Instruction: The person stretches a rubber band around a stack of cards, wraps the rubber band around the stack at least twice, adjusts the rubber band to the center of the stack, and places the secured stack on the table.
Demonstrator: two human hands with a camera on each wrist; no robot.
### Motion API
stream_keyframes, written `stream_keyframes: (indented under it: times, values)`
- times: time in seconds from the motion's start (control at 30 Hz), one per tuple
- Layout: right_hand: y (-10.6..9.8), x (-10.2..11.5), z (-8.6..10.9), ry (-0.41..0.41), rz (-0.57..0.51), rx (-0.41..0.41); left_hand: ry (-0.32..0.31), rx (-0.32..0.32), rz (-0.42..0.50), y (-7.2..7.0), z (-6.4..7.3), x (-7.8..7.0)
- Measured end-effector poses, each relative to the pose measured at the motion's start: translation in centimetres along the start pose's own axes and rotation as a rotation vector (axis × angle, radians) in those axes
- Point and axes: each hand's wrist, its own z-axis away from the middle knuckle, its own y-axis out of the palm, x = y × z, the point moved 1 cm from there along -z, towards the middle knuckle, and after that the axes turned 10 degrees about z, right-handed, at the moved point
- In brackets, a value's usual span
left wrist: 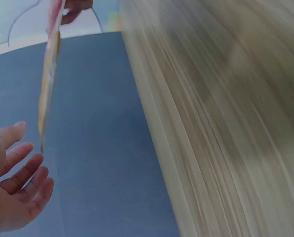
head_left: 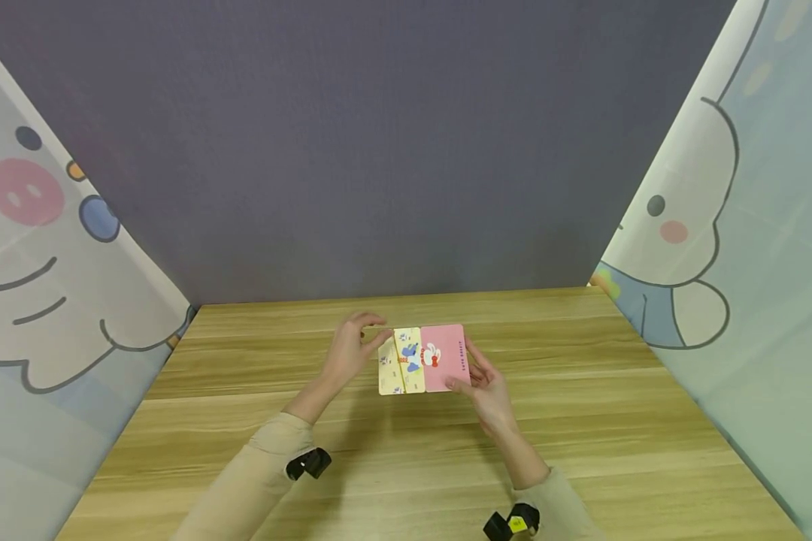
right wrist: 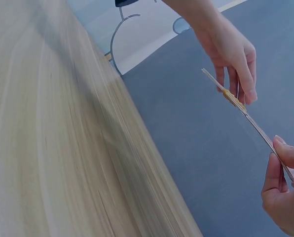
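A thin pink-and-yellow notebook (head_left: 444, 346) with cartoon animals on its cover is held up over the table. Across its yellow left part runs a narrow yellow band, and a yellow-orange bulge (right wrist: 233, 100) shows on its edge in the right wrist view. My right hand (head_left: 490, 394) pinches the pink right end, thumb on the cover and fingers behind. Close to the far left corner, my left hand (head_left: 353, 349) has its fingers loosely bent with nothing between them. In the left wrist view that hand (left wrist: 18, 182) stands apart from the notebook's lower tip (left wrist: 42, 140).
Below the hands lies a wood-grain table (head_left: 582, 436). A dark grey panel (head_left: 392, 150) rises along its far edge. Curtains with cartoon prints hang at the left (head_left: 61, 285) and right (head_left: 771, 248). Each wrist wears a small black camera mount (head_left: 309, 463).
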Motion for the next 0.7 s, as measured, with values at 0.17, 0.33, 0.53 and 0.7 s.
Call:
stream_keyframes:
  times: [0.17,0.33,0.53,0.7]
  values:
    - [0.1,0.0,0.1,-0.012,-0.010,0.015,-0.044,0.050,0.019,0.1,-0.3,0.7]
    - [0.1,0.2,0.2,-0.021,-0.009,0.021,-0.056,0.092,0.046,0.3,-0.3,1.1]
    - [0.2,0.4,0.3,-0.006,-0.007,0.027,-0.026,0.096,0.101,0.6,-0.2,1.4]
    - [0.3,0.4,0.5,0.000,0.009,0.036,-0.033,0.071,0.142,1.0,0.0,1.2]
